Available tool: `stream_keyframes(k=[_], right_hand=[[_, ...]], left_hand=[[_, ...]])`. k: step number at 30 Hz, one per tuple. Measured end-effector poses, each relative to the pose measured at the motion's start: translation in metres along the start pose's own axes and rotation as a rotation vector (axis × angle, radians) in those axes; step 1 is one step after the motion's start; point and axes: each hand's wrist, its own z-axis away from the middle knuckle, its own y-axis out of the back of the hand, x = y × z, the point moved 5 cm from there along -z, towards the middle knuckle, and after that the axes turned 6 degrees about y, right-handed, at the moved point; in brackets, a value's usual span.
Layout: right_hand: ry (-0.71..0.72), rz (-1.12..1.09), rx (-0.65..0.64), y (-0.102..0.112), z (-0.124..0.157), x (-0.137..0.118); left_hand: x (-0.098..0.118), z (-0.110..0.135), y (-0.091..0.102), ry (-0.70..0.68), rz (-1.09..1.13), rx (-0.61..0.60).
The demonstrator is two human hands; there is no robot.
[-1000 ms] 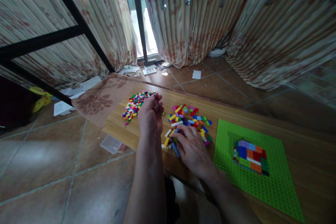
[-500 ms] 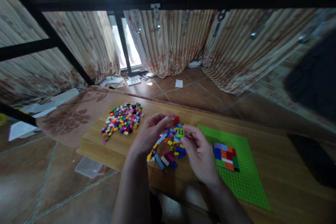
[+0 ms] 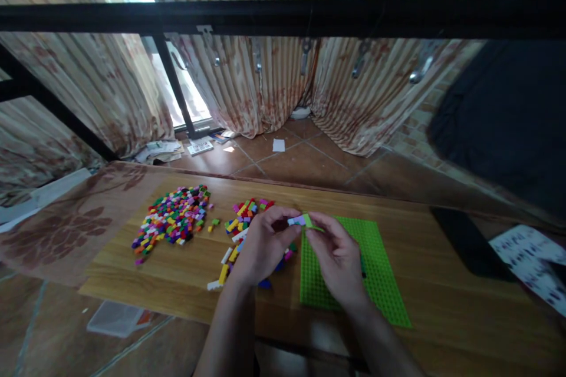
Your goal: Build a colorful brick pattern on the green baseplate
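Observation:
My left hand [image 3: 267,244] pinches a small lavender and pale blue brick [image 3: 295,221] between thumb and fingertips. In my right hand [image 3: 338,256] is a lime green brick [image 3: 308,221], held at the fingertips. The two bricks meet end to end between my hands; whether they are joined I cannot tell. Under my right hand lies a green studded baseplate [image 3: 384,288], and the hand covers nearly all of the coloured bricks set on it. Larger loose bricks [image 3: 243,212] are spread beneath and left of my left hand, which hides part of them.
A heap of small mixed bricks [image 3: 174,218] covers the left part of the wooden table [image 3: 177,283]. At the right lie a black flat object [image 3: 473,244] and a printed sheet [image 3: 530,259]. A clear plastic box [image 3: 114,318] sits on the floor. A black bar [image 3: 283,17] crosses ahead.
The view has turned right. My hands have come together over the baseplate's left edge, and my left hand now holds a lavender and pale blue brick against the green one.

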Motion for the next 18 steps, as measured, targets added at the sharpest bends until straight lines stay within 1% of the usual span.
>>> stream_keyframes(k=[2, 6, 10, 14, 16, 18], right_hand=[[-0.052, -0.047, 0.022, 0.006, -0.002, 0.003], [-0.123, -0.079, 0.040, 0.013, -0.005, 0.005], [-0.133, -0.073, 0.037, 0.020, -0.006, 0.005], [-0.171, -0.126, -0.019, 0.025, -0.006, 0.005], [-0.182, -0.133, -0.028, 0.027, -0.007, 0.004], [-0.172, -0.114, -0.013, 0.030, -0.007, 0.001]], left_hand=[[0.002, 0.000, -0.005, -0.046, -0.048, 0.025], [0.005, -0.001, -0.017, -0.054, -0.058, -0.015], [0.004, -0.002, -0.026, -0.022, 0.003, -0.067], [0.004, -0.002, -0.031, -0.013, 0.036, -0.093], [0.004, -0.001, -0.034, -0.002, 0.045, -0.085], [0.005, 0.001, -0.037, -0.007, 0.042, -0.049]])
